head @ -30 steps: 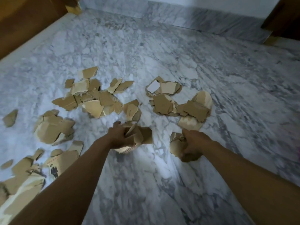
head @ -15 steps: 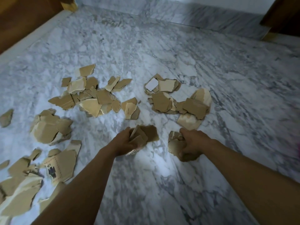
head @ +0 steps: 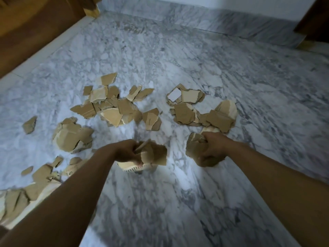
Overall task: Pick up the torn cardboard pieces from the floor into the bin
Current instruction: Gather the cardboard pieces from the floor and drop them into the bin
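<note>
Head camera looks down on a marble floor (head: pixel 178 207), and both hands are full. The left hand (head: pixel 125 153) is curled tight round a wad of cardboard pieces (head: pixel 156 154); the scraps stand on edge and fan out to the right of the fist, with a pale strip (head: pixel 132 167) marked by black ticks running left to right beneath the knuckles. The right hand (head: pixel 212 150) grips its own bundle (head: pixel 192 147), which juts to the left of the fist, long side running from far to near. The two handfuls sit near each other, apart, just above the floor. Beyond them, loose scraps lie flat in two clusters: a middle pile (head: pixel 110 107) and a right pile (head: pixel 201 113), the latter just beyond the right knuckles. Off to the left, a crumpled clump (head: pixel 71 138), a lone scrap (head: pixel 29 124), and a big heap (head: pixel 19 198) at the near-left edge, partly hidden by the left forearm. Bare marble opens between the forearms, out to the right, and back to the skirting (head: pixel 195 16). Wooden furniture (head: pixel 35 24) borders the far left.
</note>
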The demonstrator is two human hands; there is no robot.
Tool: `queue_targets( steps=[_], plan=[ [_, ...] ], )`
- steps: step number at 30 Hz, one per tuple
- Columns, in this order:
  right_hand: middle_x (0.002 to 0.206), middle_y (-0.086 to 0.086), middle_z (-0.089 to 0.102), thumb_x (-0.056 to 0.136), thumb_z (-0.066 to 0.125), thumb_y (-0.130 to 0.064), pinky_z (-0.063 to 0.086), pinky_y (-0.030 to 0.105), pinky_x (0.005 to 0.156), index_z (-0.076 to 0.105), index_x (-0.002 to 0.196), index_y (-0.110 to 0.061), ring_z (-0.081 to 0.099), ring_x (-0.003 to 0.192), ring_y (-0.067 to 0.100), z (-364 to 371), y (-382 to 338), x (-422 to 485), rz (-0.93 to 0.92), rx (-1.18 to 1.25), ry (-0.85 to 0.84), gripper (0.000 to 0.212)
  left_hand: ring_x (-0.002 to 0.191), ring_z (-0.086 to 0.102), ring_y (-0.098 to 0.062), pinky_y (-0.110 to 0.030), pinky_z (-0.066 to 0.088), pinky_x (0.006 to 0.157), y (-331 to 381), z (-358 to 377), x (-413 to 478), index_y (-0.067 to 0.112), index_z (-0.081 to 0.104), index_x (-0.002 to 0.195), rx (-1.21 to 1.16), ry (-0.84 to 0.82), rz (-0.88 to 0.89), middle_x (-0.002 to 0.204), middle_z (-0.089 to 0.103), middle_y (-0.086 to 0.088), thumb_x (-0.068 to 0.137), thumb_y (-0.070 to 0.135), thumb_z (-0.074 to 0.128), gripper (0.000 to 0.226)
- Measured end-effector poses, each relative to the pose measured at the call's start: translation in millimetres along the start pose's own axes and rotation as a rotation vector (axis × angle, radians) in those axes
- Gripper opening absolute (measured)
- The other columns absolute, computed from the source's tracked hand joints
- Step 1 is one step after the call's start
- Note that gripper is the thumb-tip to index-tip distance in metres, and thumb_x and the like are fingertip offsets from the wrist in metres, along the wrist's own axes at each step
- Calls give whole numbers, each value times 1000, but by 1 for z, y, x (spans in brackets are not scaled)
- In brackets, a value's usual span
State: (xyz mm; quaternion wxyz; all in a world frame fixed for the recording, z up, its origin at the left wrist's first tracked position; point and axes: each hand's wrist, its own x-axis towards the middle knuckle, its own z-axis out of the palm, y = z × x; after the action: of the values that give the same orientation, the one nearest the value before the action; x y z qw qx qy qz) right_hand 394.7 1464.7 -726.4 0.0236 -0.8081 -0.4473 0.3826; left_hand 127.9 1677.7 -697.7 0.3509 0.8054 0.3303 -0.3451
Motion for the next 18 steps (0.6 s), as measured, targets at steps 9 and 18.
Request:
queue_targets(
  steps=[9, 18],
  plan=[
    [100, 3, 62, 66, 85, -42, 53, 47, 87, 50, 94, -25, 61, 97, 26, 21, 7, -1, 19, 46, -60, 47, 125, 51, -25, -39, 45, 104, 19, 80, 35, 16, 62, 125, 10, 244, 96, 144, 44, -4, 78, 35, 76, 52],
    [85, -3, 47, 77, 82, -37, 43, 35, 66, 34, 80, -26, 51, 83, 21, 36, -5, 2, 4, 92, -59, 49, 74, 69, -15, -23, 53, 61, 12, 74, 38, 21, 69, 108, -153, 349, 151, 85, 71, -1, 83, 30, 70, 27]
  ],
)
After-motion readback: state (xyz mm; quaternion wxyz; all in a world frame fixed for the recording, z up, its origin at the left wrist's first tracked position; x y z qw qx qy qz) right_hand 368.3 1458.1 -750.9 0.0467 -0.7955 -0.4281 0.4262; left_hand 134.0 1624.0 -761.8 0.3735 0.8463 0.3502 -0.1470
